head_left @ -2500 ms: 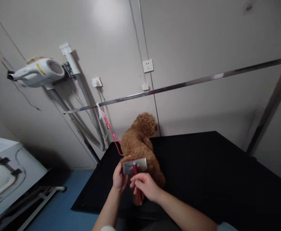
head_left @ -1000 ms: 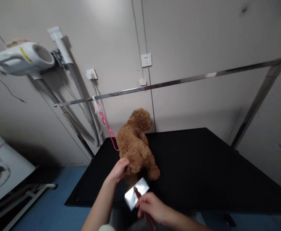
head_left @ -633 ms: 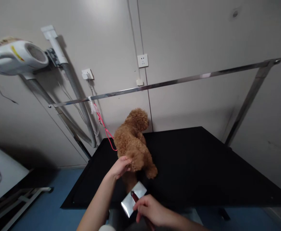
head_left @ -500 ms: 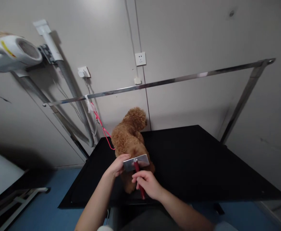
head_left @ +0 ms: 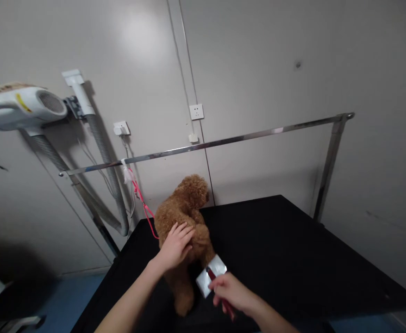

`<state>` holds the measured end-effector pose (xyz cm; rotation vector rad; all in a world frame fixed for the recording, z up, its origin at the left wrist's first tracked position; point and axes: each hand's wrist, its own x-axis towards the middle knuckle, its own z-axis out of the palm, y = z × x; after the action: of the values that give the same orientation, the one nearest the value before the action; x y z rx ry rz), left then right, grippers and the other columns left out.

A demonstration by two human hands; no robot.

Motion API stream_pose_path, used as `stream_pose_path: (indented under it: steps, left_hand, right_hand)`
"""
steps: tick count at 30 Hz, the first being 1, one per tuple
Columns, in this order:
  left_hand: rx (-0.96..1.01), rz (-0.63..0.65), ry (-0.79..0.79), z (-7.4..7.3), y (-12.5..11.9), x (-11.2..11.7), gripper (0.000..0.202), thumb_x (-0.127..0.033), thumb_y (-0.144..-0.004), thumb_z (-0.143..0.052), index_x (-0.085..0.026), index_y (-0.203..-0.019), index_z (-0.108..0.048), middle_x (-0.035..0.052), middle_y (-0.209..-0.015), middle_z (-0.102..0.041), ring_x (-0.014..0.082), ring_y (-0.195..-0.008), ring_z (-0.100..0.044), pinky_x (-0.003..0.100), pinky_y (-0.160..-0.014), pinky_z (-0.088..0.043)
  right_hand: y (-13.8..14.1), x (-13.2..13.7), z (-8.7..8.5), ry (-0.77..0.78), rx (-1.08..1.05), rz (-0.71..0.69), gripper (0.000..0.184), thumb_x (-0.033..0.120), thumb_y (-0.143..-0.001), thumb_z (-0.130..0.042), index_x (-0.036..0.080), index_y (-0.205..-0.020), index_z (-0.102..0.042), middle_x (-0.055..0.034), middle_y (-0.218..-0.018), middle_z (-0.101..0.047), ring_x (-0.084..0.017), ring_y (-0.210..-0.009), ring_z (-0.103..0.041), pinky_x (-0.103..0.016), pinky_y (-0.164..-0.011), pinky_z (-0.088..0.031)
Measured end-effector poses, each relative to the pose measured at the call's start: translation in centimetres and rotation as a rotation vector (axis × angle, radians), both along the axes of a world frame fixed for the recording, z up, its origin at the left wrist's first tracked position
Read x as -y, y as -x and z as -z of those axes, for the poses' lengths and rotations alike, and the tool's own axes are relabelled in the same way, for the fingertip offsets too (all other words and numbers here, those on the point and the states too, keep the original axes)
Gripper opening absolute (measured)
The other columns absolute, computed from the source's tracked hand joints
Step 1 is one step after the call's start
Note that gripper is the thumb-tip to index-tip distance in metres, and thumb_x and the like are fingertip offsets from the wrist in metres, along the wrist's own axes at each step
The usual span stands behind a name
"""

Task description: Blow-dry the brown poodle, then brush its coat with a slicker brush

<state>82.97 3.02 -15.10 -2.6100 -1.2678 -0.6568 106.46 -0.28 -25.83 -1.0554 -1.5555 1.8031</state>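
A curly brown dog (head_left: 172,209) stands on a black grooming table (head_left: 265,249), its head turned toward the wall. My left hand (head_left: 178,244) lies flat on the dog's back near the rump, fingers spread. In my right hand (head_left: 231,292) is a slicker brush (head_left: 204,283) with a dark red handle, its flat silver back facing up. The brush head is by the dog's hind leg; whether its pins touch the fur is hidden. A pink leash (head_left: 138,192) hangs from the rail beside the dog.
A metal rail (head_left: 237,139) spans the table's far side on two posts. At the left, a white pet dryer (head_left: 25,107) with a grey hose (head_left: 110,178) is mounted near the wall. Wall sockets (head_left: 196,111) sit behind the rail.
My left hand has shifted up onto the dog's back and flattened. The brush in my right hand has moved down and right, away from the left hand, and turned. The camera view has tilted up.
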Motion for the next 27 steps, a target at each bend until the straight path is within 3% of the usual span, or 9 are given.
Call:
stream_pose_path:
  steps: [3,5,9,10,13,17,22,26,27]
  left_hand:
    - [-0.112,-0.042,-0.023,-0.1,-1.2,-0.8,0.043,-0.022,-0.079,-0.059,-0.019,-0.121,-0.057,0.0128,-0.130,-0.056,0.0299,-0.126,-0.043,0.052,-0.111,-0.022]
    - [-0.145,-0.076,-0.016,-0.5,-2.0,-1.2,0.032,-0.025,-0.079,-0.060,-0.016,-0.109,-0.062,0.0149,-0.122,-0.059,0.0309,-0.121,-0.047,0.051,-0.110,-0.024]
    - [-0.174,-0.040,0.117,-2.4,-2.5,-1.6,0.018,-0.026,-0.081,-0.056,-0.016,-0.092,-0.065,0.0127,-0.103,-0.064,0.0287,-0.107,-0.055,0.049,-0.107,-0.026]
    - [-0.176,0.007,0.169,-3.0,-2.4,-1.6,0.018,-0.025,-0.081,-0.056,-0.018,-0.093,-0.065,0.0109,-0.102,-0.065,0.0273,-0.106,-0.056,0.048,-0.108,-0.026]
    - [-0.182,0.170,0.316,-4.5,-1.6,-1.5,0.024,-0.022,-0.080,-0.054,-0.023,-0.102,-0.064,0.0054,-0.104,-0.065,0.0234,-0.105,-0.055,0.044,-0.108,-0.024]
    - [-0.152,0.222,0.397,-5.4,-1.0,-1.4,0.029,-0.028,-0.085,-0.051,-0.025,-0.112,-0.061,0.0049,-0.110,-0.065,0.0229,-0.108,-0.055,0.044,-0.110,-0.020]
    - [-0.145,0.284,0.476,-5.5,-1.0,-1.4,0.026,-0.030,-0.087,-0.051,-0.026,-0.109,-0.063,0.0032,-0.112,-0.065,0.0218,-0.110,-0.054,0.044,-0.112,-0.018]
    - [-0.074,0.249,0.506,-5.1,-0.4,-1.2,0.035,-0.034,-0.084,-0.057,-0.023,-0.117,-0.061,0.0057,-0.122,-0.061,0.0252,-0.119,-0.049,0.047,-0.115,-0.012]
    - [-0.059,0.251,0.515,-4.9,-0.2,-1.1,0.036,-0.035,-0.083,-0.058,-0.023,-0.117,-0.061,0.0054,-0.122,-0.061,0.0255,-0.120,-0.048,0.047,-0.115,-0.012]
  right_hand:
    - [-1.4,2.6,2.0,-0.018,-0.150,-0.064,0.063,0.050,-0.063,-0.072,0.019,-0.114,-0.054,-0.0049,-0.084,-0.068,-0.012,-0.057,-0.063,-0.022,-0.050,-0.044]
    - [-1.4,3.8,1.2,-0.218,-0.172,-0.037,0.071,0.037,-0.053,-0.082,0.023,-0.117,-0.054,-0.0051,-0.095,-0.068,-0.016,-0.071,-0.065,-0.025,-0.060,-0.046]
    - [-0.2,3.6,-3.3,-0.769,0.078,0.307,0.010,0.031,-0.076,-0.066,0.022,-0.079,-0.067,-0.0004,-0.066,-0.062,-0.014,-0.063,-0.056,-0.030,-0.068,-0.043]
    - [0.1,2.9,-4.5,-0.840,0.074,0.362,0.011,0.030,-0.079,-0.062,0.021,-0.073,-0.066,0.0001,-0.064,-0.061,-0.014,-0.063,-0.054,-0.029,-0.068,-0.042]
    - [0.7,-0.1,-7.0,-0.801,-0.163,0.484,0.009,0.029,-0.074,-0.065,0.021,-0.070,-0.063,0.0017,-0.063,-0.059,-0.013,-0.059,-0.052,-0.026,-0.060,-0.042]
    - [-0.1,-3.1,-8.1,-0.720,-0.369,0.748,0.016,0.036,-0.079,-0.058,0.020,-0.078,-0.058,0.0008,-0.069,-0.057,-0.014,-0.062,-0.051,-0.025,-0.058,-0.042]
    - [-0.7,-3.2,-8.0,-0.635,-0.404,0.575,0.022,0.039,-0.073,-0.066,0.018,-0.072,-0.059,0.0033,-0.056,-0.052,-0.012,-0.049,-0.046,-0.023,-0.047,-0.037]
    - [-1.2,-3.0,-8.4,-0.620,-0.463,0.726,0.023,0.042,-0.079,-0.060,0.020,-0.079,-0.056,0.0029,-0.063,-0.053,-0.011,-0.055,-0.045,-0.023,-0.051,-0.037]
    - [-1.2,-2.9,-8.5,-0.620,-0.466,0.698,0.023,0.042,-0.078,-0.061,0.020,-0.079,-0.056,0.0026,-0.065,-0.053,-0.011,-0.056,-0.046,-0.023,-0.052,-0.037]
